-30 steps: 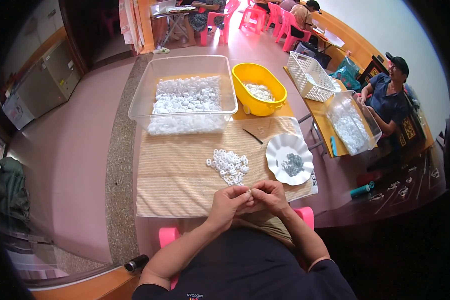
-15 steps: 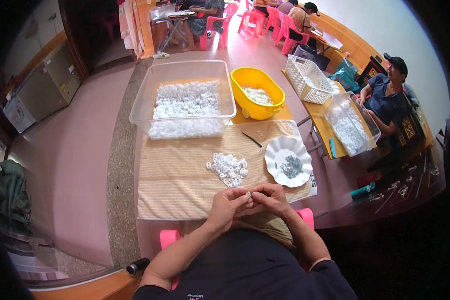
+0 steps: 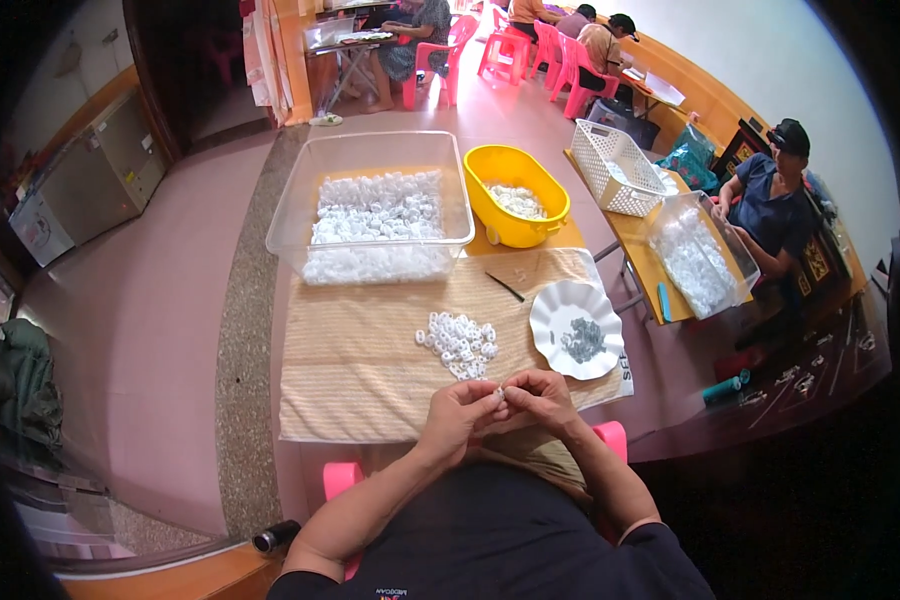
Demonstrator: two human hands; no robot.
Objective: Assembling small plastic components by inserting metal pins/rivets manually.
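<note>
Close to the towel's near edge, my left hand [image 3: 458,415] pinches a small white plastic ring piece [image 3: 500,393] between thumb and fingers. My right hand [image 3: 542,399] meets it there, thumb and forefinger closed at the same piece; whatever else they grip is too small to make out. Just beyond my hands lies a loose pile of white oval ring pieces [image 3: 457,343] on the beige striped towel [image 3: 360,370]. To the right of the pile, a white wavy-rimmed plate [image 3: 550,305] carries a heap of small grey bits [image 3: 583,341].
A thin black tool [image 3: 505,286] lies behind the plate. Farther back stand a clear bin [image 3: 283,215] of white pieces and a yellow tub [image 3: 515,235]. On the right, a person [image 3: 782,205] sits at a side table [image 3: 625,225] with a white basket [image 3: 610,170] and clear box [image 3: 692,270].
My view has tilted slightly, so the table sits a little lower in the picture. Both hands stay together at the white piece. The person on the right has lowered their head.
</note>
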